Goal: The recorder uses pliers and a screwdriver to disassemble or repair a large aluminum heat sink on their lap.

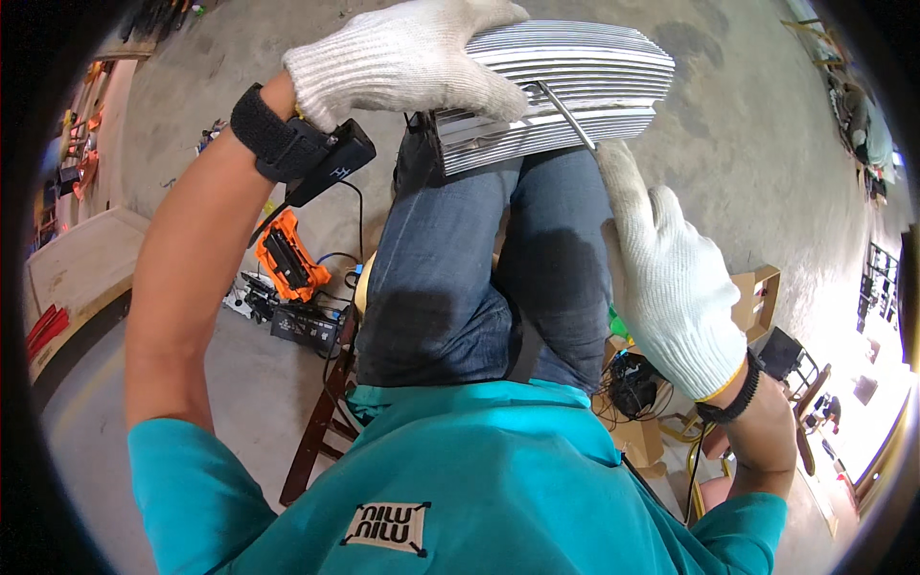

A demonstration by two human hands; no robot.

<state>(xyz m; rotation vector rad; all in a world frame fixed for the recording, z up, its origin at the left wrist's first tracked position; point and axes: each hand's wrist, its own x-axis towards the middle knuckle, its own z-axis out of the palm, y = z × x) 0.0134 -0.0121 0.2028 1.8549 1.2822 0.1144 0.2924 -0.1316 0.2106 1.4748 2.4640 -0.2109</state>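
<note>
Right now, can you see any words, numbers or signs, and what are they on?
I'll point to writing without copying it.
Bold dark letters: pale patch on the teal shirt.
Small white mark: black device at the left wrist.
Pale marks, too small to read: black box on the floor.
Finned metal piece: none I can make out.

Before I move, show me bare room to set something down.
Concrete floor lies bare between the finned metal block and the clutter at right; the pale tabletop at far left has room beyond the red sticks. Crowded: left of the legs, orange case and black box; around the right hand, cardboard boxes.
</note>
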